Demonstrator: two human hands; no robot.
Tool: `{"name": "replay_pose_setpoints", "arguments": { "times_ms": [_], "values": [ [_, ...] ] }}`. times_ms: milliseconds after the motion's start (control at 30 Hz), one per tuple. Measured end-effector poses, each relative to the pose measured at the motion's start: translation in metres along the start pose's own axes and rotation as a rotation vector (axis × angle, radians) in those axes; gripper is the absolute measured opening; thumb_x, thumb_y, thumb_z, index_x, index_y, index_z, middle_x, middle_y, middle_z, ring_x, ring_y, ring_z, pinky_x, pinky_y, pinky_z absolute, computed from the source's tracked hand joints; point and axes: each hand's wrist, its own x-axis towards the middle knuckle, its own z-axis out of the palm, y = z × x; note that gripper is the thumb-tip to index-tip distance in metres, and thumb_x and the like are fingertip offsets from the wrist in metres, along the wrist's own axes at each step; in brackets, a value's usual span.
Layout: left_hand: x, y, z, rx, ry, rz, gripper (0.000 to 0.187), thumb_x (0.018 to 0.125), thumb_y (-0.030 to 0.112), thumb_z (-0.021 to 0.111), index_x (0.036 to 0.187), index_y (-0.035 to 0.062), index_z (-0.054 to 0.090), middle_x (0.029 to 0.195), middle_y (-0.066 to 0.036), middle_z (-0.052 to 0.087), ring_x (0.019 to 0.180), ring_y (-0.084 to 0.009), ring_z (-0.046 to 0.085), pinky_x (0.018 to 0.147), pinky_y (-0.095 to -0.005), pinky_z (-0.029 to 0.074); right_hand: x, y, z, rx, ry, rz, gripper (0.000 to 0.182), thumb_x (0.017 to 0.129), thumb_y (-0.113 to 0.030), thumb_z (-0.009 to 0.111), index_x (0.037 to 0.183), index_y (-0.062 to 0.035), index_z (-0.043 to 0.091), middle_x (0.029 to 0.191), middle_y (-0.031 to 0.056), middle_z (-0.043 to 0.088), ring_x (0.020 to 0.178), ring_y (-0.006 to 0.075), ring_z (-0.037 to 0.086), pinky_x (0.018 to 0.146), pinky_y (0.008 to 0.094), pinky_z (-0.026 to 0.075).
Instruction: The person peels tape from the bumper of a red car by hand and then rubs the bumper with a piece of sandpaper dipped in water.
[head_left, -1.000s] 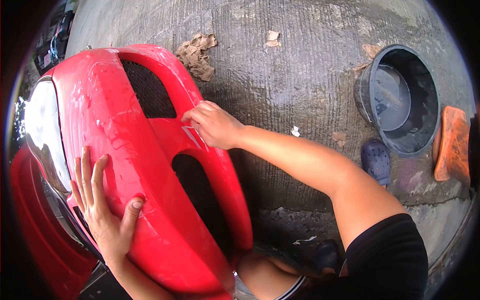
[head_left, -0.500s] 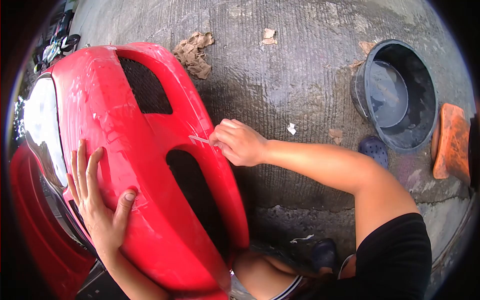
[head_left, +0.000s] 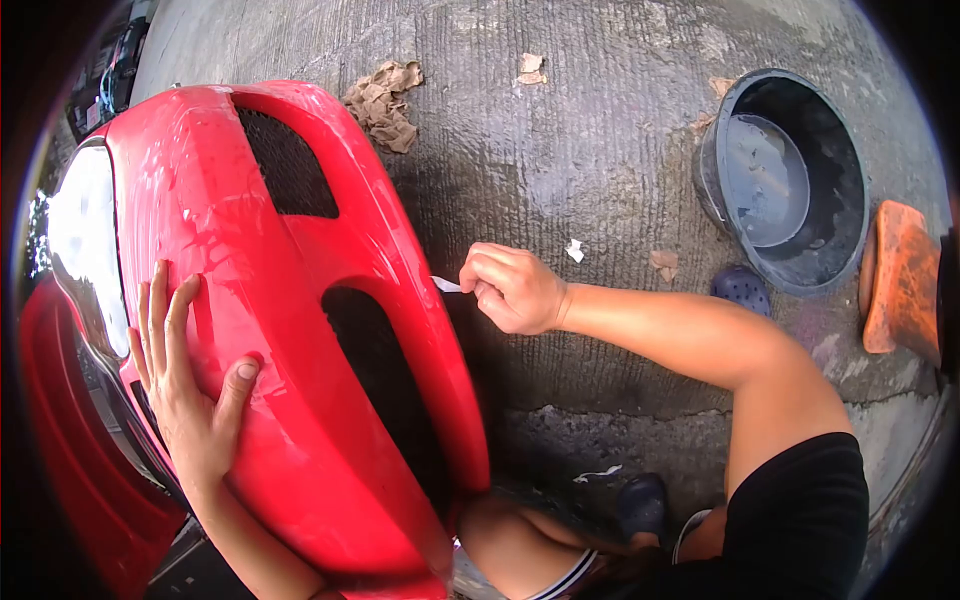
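Note:
A glossy red car bumper with dark mesh openings fills the left of the view. My left hand lies on its upper surface, fingers stretched out and thumb apart. To the right of the bumper's lower edge, my right hand is closed in a pinch. From its fingertips a thin white strip reaches back toward the bumper edge, its near end hidden in the fingers. The headlight borders the bumper on the far left.
A black tub with some cloudy water stands tilted in view at the right, beside an orange block-like object. A blue clog lies below the tub. Crumpled brown paper and white scraps litter the wet concrete.
My right hand has moved right, off the bumper, drawing the white strip away from the red surface. My left hand stays flat in place. The view has shifted slightly.

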Motion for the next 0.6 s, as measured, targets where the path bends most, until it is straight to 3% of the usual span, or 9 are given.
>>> {"name": "replay_pose_setpoints", "arguments": {
  "times_ms": [133,200,233,267,367,433,533,567,600],
  "values": [
    [-0.001,0.000,0.000,0.000,0.014,0.020,0.086,0.093,0.063,0.073,0.160,0.0127,0.054,0.173,-0.018,0.043,0.163,-0.0420,0.032,0.132,-0.0597,0.023,0.009,0.005,-0.013,-0.053,0.016,0.116,0.018,0.094,0.004,0.062,0.111,-0.0021,0.063,0.096,0.0122,0.061,0.076,0.0296,0.067,0.072,0.0405,0.058],
    [-0.001,0.000,-0.001,0.007,0.011,0.024,0.085,0.093,0.061,0.073,0.160,0.0127,0.054,0.172,-0.018,0.043,0.163,-0.0420,0.032,0.132,-0.0596,0.024,0.010,0.009,-0.025,-0.092,-0.110,0.288,0.024,0.093,0.003,0.064,0.116,-0.0029,0.062,0.100,0.0130,0.059,0.085,0.0306,0.069,0.076,0.0419,0.059],
    [-0.001,0.000,-0.001,0.011,0.010,0.027,0.084,0.093,0.060,0.073,0.160,0.0126,0.055,0.172,-0.018,0.043,0.163,-0.0420,0.031,0.132,-0.0595,0.024,0.006,0.025,-0.024,-0.195,-0.119,0.210,0.028,0.091,0.002,0.066,0.118,-0.0030,0.062,0.106,0.0146,0.057,0.095,0.0309,0.070,0.082,0.0445,0.059],
    [-0.001,0.000,0.000,-0.008,0.014,0.015,0.086,0.092,0.064,0.072,0.159,0.0135,0.055,0.173,-0.017,0.042,0.164,-0.0407,0.031,0.133,-0.0605,0.020,0.009,0.021,-0.030,-0.258,-0.258,0.386,0.035,0.090,0.002,0.067,0.125,-0.0031,0.063,0.116,0.0152,0.058,0.110,0.0324,0.067,0.095,0.0502,0.056],
    [-0.001,-0.001,0.002,-0.045,0.018,-0.009,0.091,0.089,0.072,0.071,0.159,0.0155,0.056,0.173,-0.016,0.042,0.164,-0.0381,0.032,0.134,-0.0626,0.010,0.006,0.031,-0.021,-0.613,-0.210,0.196,0.040,0.091,-0.003,0.072,0.130,-0.0061,0.067,0.127,0.0142,0.061,0.127,0.0348,0.060,0.108,0.0573,0.047],
    [-0.001,-0.002,0.003,-0.046,0.016,-0.008,0.091,0.089,0.071,0.072,0.159,0.0159,0.056,0.174,-0.015,0.042,0.164,-0.0382,0.032,0.134,-0.0627,0.010,0.018,0.021,-0.014,-0.516,-0.233,0.265,0.040,0.092,-0.006,0.074,0.132,-0.0076,0.068,0.132,0.0128,0.062,0.136,0.0361,0.055,0.114,0.0599,0.042],
    [-0.001,-0.003,0.004,-0.056,0.024,-0.006,0.091,0.088,0.071,0.073,0.159,0.0159,0.056,0.174,-0.015,0.042,0.164,-0.0382,0.032,0.134,-0.0623,0.010,0.043,0.012,0.022,-0.181,-0.158,0.378,0.027,0.093,-0.009,0.076,0.119,-0.0033,0.071,0.111,0.0137,0.071,0.106,0.0327,0.072,0.091,0.0462,0.058],
    [0.000,-0.003,0.003,-0.055,0.021,-0.008,0.091,0.088,0.071,0.073,0.158,0.0158,0.056,0.174,-0.015,0.042,0.164,-0.0382,0.032,0.134,-0.0622,0.010,0.048,0.012,0.037,-0.106,-0.046,0.284,0.022,0.094,-0.010,0.077,0.112,-0.0004,0.072,0.101,0.0153,0.071,0.088,0.0321,0.075,0.079,0.0427,0.061],
    [0.000,-0.003,0.003,-0.053,0.017,-0.010,0.092,0.088,0.072,0.073,0.158,0.0157,0.056,0.174,-0.015,0.042,0.164,-0.0382,0.032,0.134,-0.0620,0.011,0.053,0.013,0.051,-0.047,-0.048,0.324,0.021,0.093,-0.011,0.077,0.111,0.0004,0.072,0.100,0.0156,0.072,0.088,0.0326,0.075,0.080,0.0439,0.061]
  ]
}}
